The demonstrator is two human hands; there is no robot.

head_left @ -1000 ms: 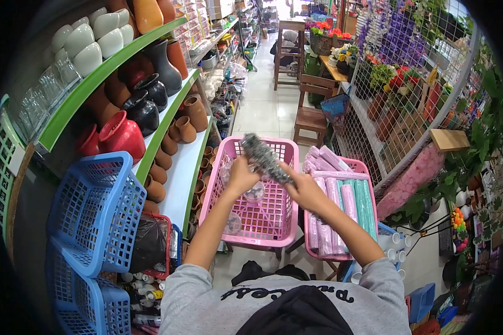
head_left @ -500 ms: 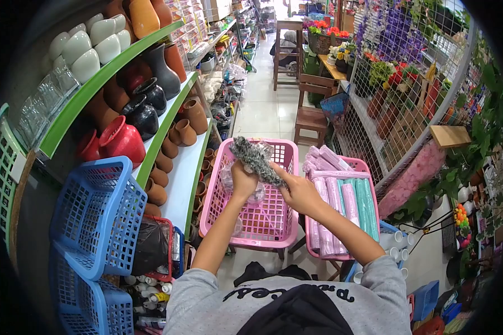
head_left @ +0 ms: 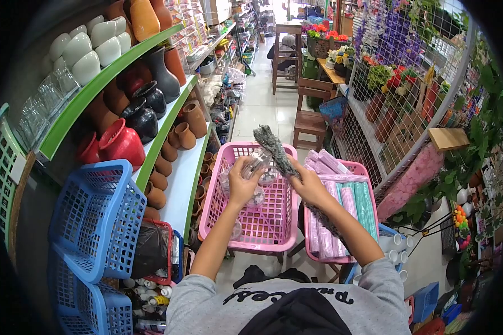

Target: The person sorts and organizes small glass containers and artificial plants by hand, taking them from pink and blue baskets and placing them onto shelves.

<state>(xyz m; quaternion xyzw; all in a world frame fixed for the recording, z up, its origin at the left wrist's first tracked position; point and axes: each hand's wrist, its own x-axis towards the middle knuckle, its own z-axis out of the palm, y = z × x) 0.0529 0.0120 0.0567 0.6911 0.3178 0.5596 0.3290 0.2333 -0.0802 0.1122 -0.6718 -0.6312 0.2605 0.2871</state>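
Observation:
My left hand (head_left: 243, 183) is closed around a small clear glass (head_left: 256, 160) above the pink basket (head_left: 292, 237). My right hand (head_left: 308, 187) grips a rumpled grey cloth (head_left: 271, 146). One end of the cloth sticks out past my fingers beside the glass, and the other end trails along under my right forearm. Inside the basket, several more clear round glass pieces lie beneath my left hand, partly hidden by it.
On the right stands a second pink basket (head_left: 375, 209) holding rolled purple and green packs (head_left: 363, 204). Blue baskets (head_left: 92, 268) are stacked at left, below shelves of pots (head_left: 123, 142). A wooden chair (head_left: 311, 120) and a wire rack (head_left: 397, 111) stand ahead.
The cloth has come away from between my hands into my right hand, which has shifted slightly right. The glass in my left hand now shows uncovered.

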